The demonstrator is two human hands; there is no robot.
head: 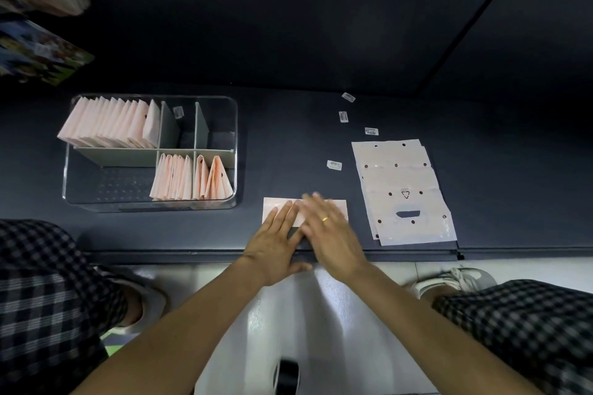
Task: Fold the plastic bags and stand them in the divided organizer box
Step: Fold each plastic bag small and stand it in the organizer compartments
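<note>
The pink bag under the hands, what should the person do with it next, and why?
Probably fold the pink bag over again. It lies as a long flat strip under the left hand and right hand, both flat on it, and it looks wider than the folded bags standing in the organizer box. One more fold should make it fit.

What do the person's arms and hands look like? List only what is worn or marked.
Both forearms are bare, with no sleeves, watch or gloves in view. The right hand wears a thin gold ring on one finger. The left hand shows no ring or marking. Its far fingertips look blurred.
</note>
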